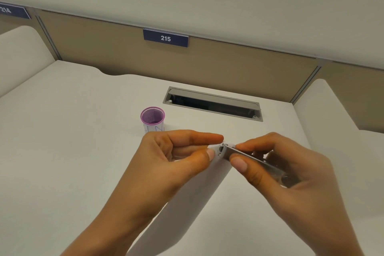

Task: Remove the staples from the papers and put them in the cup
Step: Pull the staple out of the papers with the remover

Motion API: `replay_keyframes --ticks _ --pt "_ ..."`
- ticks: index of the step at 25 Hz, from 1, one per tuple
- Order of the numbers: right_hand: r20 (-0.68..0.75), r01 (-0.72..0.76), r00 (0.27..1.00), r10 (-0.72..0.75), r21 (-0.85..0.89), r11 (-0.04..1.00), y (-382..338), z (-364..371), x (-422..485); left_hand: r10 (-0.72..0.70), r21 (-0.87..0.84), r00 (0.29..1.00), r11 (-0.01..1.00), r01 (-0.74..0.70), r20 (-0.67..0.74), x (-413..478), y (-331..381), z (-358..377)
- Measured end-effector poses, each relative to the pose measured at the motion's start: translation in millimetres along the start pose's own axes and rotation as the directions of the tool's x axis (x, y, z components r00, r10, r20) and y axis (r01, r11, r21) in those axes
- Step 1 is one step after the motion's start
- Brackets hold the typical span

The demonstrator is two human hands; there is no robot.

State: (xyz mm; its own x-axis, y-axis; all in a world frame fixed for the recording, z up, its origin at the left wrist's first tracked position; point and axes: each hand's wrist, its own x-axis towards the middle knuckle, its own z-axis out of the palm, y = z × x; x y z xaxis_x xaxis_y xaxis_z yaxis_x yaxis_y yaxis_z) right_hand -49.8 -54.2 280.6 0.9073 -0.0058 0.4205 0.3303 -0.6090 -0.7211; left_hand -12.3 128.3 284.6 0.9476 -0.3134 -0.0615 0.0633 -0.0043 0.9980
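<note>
White papers (199, 199) run from the bottom middle up to my hands, held above the desk. My left hand (176, 158) pinches the top corner of the papers between thumb and forefinger. My right hand (276, 168) grips a silver metal staple remover (245, 157), whose tip touches that same corner. The staple itself is too small to make out. A purple mesh cup (152, 118) stands upright on the desk just beyond my left hand, partly hidden at its base by my fingers.
A grey cable slot (212, 103) with its lid raised is set into the white desk (62, 141) behind my hands. A tan partition with a blue sign "215" (165, 38) closes the back. White side dividers stand left and right.
</note>
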Motion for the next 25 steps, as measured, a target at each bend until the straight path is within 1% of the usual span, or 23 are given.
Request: replay_keyframes --ticks 3,6,11,14,20,23,25 --pt "0.023 0.048 0.999 -0.047 -0.04 0.998 0.8 -1.0 1.5 0.033 0.084 0.999 0.996 -0.031 -0.031 -2.3 -0.5 1.0" --pt "0.051 0.069 0.996 -0.067 -0.044 0.997 3.8 -1.8 2.8 0.049 0.169 0.998 0.985 -0.04 -0.049 -2.8 0.3 1.7" --pt "0.051 0.047 0.997 -0.049 0.037 0.998 8.6 -1.9 3.7 0.061 0.224 0.998 0.973 -0.052 -0.035 -2.6 1.4 1.8" --pt "0.08 0.051 0.995 -0.055 0.05 0.997 10.4 -4.0 4.5 0.037 0.227 0.999 0.973 -0.034 -0.009 -2.3 1.3 -0.4" --pt "0.149 0.12 0.981 -0.124 0.035 0.992 14.1 -8.5 8.3 -0.013 0.24 0.997 0.971 -0.006 0.078 -0.8 5.0 -4.2" --pt "0.148 0.131 0.979 -0.137 0.055 0.99 16.1 -9.5 9.5 -0.064 0.153 0.989 0.987 0.044 0.131 2.2 4.5 -7.7" --pt "0.109 0.071 0.991 -0.083 0.104 0.992 16.2 -7.6 7.8 -0.078 0.068 0.987 0.995 0.069 0.141 2.1 4.0 -7.3"
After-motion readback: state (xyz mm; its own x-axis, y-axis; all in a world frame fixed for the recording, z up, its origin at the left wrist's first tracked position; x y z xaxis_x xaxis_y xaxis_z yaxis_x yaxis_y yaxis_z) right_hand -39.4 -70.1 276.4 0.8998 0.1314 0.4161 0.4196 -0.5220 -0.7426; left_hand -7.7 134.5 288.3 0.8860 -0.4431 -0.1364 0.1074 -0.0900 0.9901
